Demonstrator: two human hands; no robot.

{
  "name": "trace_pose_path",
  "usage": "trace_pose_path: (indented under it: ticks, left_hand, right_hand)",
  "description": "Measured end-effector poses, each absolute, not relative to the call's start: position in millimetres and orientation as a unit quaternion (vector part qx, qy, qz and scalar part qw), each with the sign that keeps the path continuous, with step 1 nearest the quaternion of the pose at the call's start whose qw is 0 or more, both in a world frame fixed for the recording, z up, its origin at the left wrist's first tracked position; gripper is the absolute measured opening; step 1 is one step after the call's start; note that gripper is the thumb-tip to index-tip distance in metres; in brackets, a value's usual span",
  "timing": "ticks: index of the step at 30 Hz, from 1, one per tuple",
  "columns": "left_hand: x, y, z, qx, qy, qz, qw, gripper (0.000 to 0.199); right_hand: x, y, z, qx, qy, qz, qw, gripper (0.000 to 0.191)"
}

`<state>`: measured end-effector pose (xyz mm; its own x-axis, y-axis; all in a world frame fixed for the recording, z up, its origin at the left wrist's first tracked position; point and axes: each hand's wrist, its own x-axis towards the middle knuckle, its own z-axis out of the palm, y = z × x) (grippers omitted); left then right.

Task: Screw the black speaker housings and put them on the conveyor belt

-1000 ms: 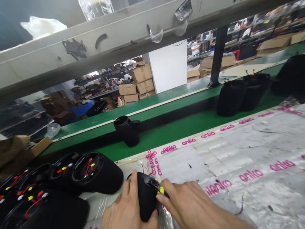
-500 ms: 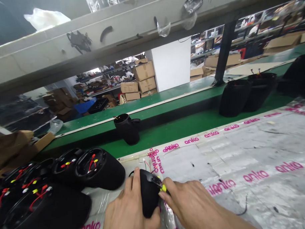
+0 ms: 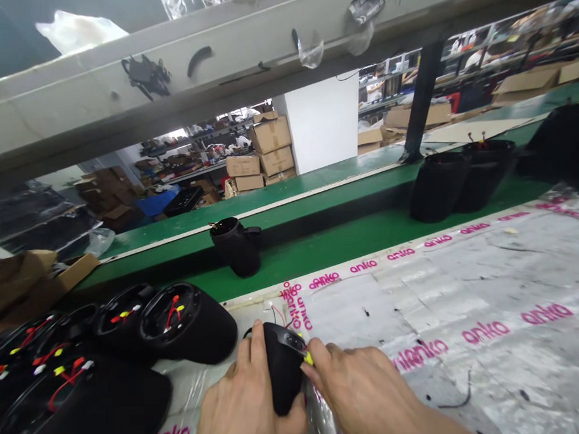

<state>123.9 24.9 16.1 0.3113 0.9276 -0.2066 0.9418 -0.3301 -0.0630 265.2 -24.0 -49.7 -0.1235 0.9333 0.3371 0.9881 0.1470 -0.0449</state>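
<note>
My left hand (image 3: 248, 389) is wrapped around a small black fabric-covered speaker housing (image 3: 281, 372), which lies tilted on the plastic-covered bench. Thumb and fingers press against its sides. At the housing's upper right edge, my right hand (image 3: 364, 382) pinches a small tool with a yellow part (image 3: 308, 357); its thin end lies against the dark strip there. Most of the tool is hidden by my fingers, so its exact kind is unclear. Thin red and dark wires (image 3: 278, 313) stick out behind the housing.
Several open black housings (image 3: 203, 331) with red wires and connectors crowd the left. Another handled black housing (image 3: 238, 247) stands on the green conveyor (image 3: 328, 231), with more black housings (image 3: 438, 189) at right. A grey shelf beam (image 3: 245, 47) crosses overhead.
The view has shifted slightly. Both hands remain on the housing, and the yellow-coloured tool has moved only a little at its edge.
</note>
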Motion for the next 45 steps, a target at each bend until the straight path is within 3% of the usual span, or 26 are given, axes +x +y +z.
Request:
trace_pose_path:
  ticks: [11, 15, 19, 26, 34, 41, 45]
  left_hand:
    - [120, 33, 15, 0.814, 0.57, -0.093, 0.065, 0.083]
    - [121, 31, 16, 0.815, 0.568, -0.103, 0.057, 0.082]
    - [113, 33, 14, 0.823, 0.557, -0.083, 0.072, 0.081]
    - [92, 47, 4, 0.831, 0.526, 0.034, 0.18, 0.081]
    - [87, 55, 0, 0.834, 0.512, 0.065, 0.196, 0.081]
    - [88, 53, 3, 0.825, 0.514, 0.076, 0.224, 0.081]
    - [91, 51, 6, 0.829, 0.514, 0.056, 0.214, 0.081]
  right_hand:
    - [270, -10, -32, -0.592, -0.798, -0.053, 0.099, 0.001]
    - [273, -8, -22, -0.56, -0.823, -0.046, 0.088, 0.017]
    - [273, -12, -11, -0.558, -0.825, -0.077, 0.054, 0.014]
    - [267, -11, -27, -0.592, -0.791, -0.119, 0.1, 0.011]
    - [267, -7, -30, -0.608, -0.778, -0.074, 0.138, 0.012]
    - [271, -1, -9, -0.562, -0.821, -0.042, 0.095, 0.008]
    - [276, -4, -18, -0.564, -0.809, -0.012, 0.164, 0.017]
